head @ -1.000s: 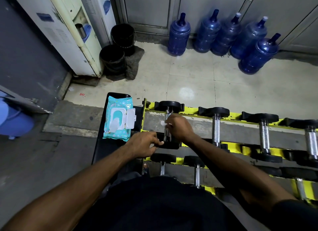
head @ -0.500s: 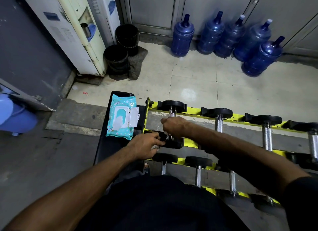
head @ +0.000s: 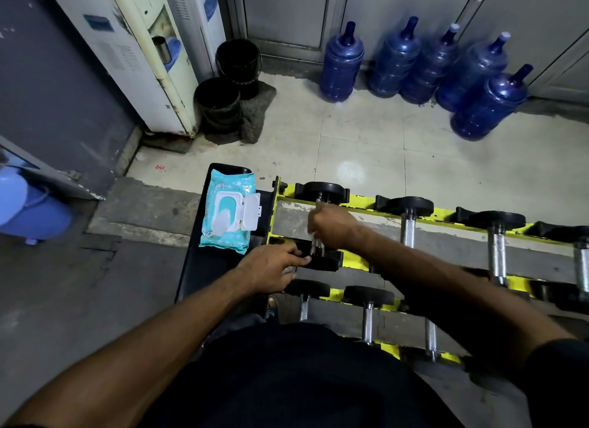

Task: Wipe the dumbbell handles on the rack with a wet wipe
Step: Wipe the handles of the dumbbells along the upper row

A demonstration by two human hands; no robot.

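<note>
A yellow rack [head: 360,201] holds two rows of dumbbells with black ends and chrome handles. My right hand [head: 333,225] is wrapped around the handle of the leftmost top-row dumbbell [head: 322,191], with a bit of white wet wipe showing at its fingers. My left hand [head: 271,268] grips that dumbbell's near black end [head: 325,261]. A turquoise wet wipe pack [head: 228,215], lid flipped open, lies on a black bench [head: 204,268] left of the rack.
More dumbbells [head: 409,218] sit to the right on the rack. Several blue water jugs [head: 411,64] stand by the far wall. Two black bins [head: 220,103] and a water dispenser [head: 143,51] stand at the back left. A blue drum [head: 28,210] is at the left edge.
My right hand has slid along the handle toward the dumbbell's far end. My left hand keeps its hold on the near end. The camera has shifted slightly.
</note>
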